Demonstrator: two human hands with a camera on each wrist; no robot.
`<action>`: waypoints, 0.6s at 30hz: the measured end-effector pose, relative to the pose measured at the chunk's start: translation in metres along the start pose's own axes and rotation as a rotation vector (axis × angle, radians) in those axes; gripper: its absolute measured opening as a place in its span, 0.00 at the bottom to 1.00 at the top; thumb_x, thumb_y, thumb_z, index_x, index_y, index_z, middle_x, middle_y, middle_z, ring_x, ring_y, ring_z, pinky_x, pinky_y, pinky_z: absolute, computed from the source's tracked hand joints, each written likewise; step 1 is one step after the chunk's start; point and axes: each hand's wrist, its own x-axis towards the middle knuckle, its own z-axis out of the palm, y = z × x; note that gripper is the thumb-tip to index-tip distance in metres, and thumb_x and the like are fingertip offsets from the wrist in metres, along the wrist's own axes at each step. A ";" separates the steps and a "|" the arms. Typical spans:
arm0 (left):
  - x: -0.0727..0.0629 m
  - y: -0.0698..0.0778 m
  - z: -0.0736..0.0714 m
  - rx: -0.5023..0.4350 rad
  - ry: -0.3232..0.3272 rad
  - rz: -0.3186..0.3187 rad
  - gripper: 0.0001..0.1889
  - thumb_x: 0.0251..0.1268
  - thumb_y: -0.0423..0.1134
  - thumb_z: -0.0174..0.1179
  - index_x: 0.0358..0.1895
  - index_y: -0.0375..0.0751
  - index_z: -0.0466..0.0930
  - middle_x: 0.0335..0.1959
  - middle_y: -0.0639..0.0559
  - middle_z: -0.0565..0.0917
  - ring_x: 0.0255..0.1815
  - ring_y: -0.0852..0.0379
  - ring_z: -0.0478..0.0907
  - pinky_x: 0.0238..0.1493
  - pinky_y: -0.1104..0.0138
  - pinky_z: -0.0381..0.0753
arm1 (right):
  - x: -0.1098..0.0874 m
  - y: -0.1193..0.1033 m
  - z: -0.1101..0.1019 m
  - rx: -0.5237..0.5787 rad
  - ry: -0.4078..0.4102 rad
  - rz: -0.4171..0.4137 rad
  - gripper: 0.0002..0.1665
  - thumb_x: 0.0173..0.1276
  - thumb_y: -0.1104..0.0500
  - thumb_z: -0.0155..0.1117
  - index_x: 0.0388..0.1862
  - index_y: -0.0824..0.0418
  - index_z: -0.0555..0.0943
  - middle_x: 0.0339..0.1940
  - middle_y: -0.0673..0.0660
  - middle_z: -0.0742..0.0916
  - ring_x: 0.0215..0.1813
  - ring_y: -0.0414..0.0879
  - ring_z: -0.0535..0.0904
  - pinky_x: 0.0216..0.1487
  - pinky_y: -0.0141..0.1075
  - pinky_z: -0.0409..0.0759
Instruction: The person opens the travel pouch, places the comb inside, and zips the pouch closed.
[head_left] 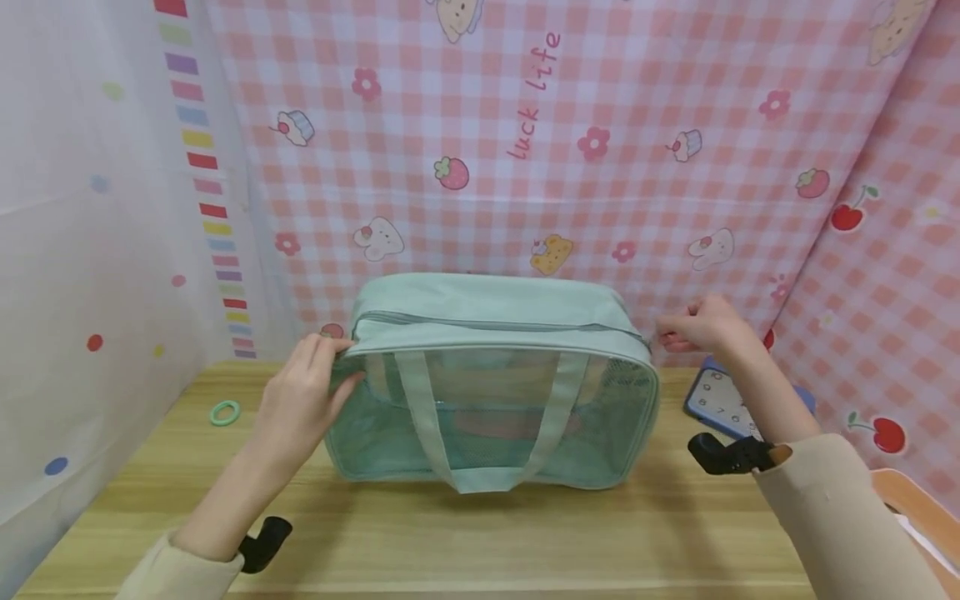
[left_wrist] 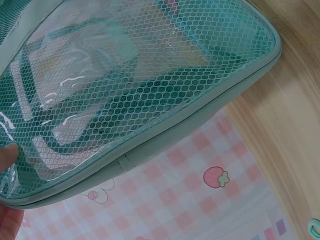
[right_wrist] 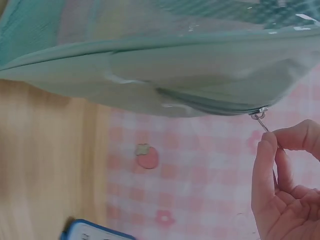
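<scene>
A mint-green bag point(head_left: 491, 300) with see-through mesh panels and two strap handles stands upright on the table. My left hand point(head_left: 296, 404) grips its upper left corner, thumb on the front and fingers over the top edge; only the thumb point(left_wrist: 7, 157) and a fingertip show in the left wrist view. At the bag's upper right end, my right hand point(head_left: 703, 323) pinches a thin metal zipper pull point(right_wrist: 265, 125) between thumb and forefinger. The slider sits at the end of the zipper point(head_left: 480, 322), which runs along the top. Blurred items show inside through the mesh.
A small green ring point(head_left: 224, 412) lies on the wooden table point(head_left: 420, 542) at left. Behind my right forearm is a blue-framed number board point(head_left: 720, 400). An orange container point(head_left: 911, 492) stands at the right edge. Pink checked cloth point(head_left: 525, 200) hangs close behind the bag.
</scene>
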 end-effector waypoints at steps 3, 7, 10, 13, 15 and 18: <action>-0.001 -0.001 -0.001 0.003 -0.005 -0.002 0.20 0.41 0.29 0.71 0.40 0.29 0.74 0.33 0.40 0.76 0.36 0.47 0.76 0.30 0.60 0.82 | 0.002 0.018 0.006 0.099 -0.048 0.032 0.08 0.60 0.59 0.56 0.25 0.64 0.75 0.18 0.43 0.82 0.25 0.33 0.79 0.34 0.26 0.82; -0.001 0.000 -0.001 0.000 -0.015 -0.005 0.21 0.41 0.29 0.71 0.41 0.30 0.74 0.34 0.40 0.76 0.36 0.47 0.76 0.30 0.60 0.82 | 0.004 0.030 0.014 0.205 -0.090 0.067 0.07 0.60 0.61 0.56 0.23 0.62 0.74 0.18 0.44 0.81 0.24 0.32 0.79 0.35 0.25 0.82; 0.000 0.000 -0.001 -0.003 -0.013 -0.010 0.21 0.42 0.29 0.70 0.41 0.30 0.73 0.34 0.40 0.76 0.37 0.47 0.76 0.31 0.59 0.82 | 0.004 0.035 0.018 0.214 -0.092 0.072 0.07 0.60 0.60 0.56 0.24 0.61 0.74 0.18 0.44 0.81 0.24 0.31 0.78 0.32 0.24 0.81; 0.001 0.000 0.000 -0.005 -0.013 -0.011 0.20 0.42 0.29 0.70 0.41 0.29 0.73 0.34 0.40 0.76 0.37 0.47 0.76 0.31 0.59 0.82 | 0.004 0.043 0.024 0.223 -0.120 0.072 0.10 0.64 0.58 0.53 0.29 0.64 0.73 0.20 0.44 0.80 0.24 0.31 0.78 0.32 0.25 0.82; 0.002 0.000 0.000 -0.004 -0.016 -0.007 0.20 0.42 0.28 0.70 0.41 0.29 0.73 0.34 0.41 0.76 0.37 0.47 0.76 0.30 0.60 0.82 | 0.004 0.050 0.029 0.237 -0.151 0.079 0.12 0.67 0.57 0.51 0.32 0.66 0.72 0.23 0.45 0.79 0.24 0.32 0.78 0.33 0.26 0.82; 0.004 0.001 0.001 -0.002 -0.025 0.002 0.20 0.42 0.29 0.70 0.41 0.29 0.73 0.33 0.41 0.76 0.37 0.48 0.75 0.30 0.60 0.82 | 0.004 0.059 0.036 0.260 -0.182 0.108 0.12 0.69 0.57 0.48 0.33 0.67 0.69 0.25 0.47 0.78 0.25 0.32 0.78 0.35 0.27 0.82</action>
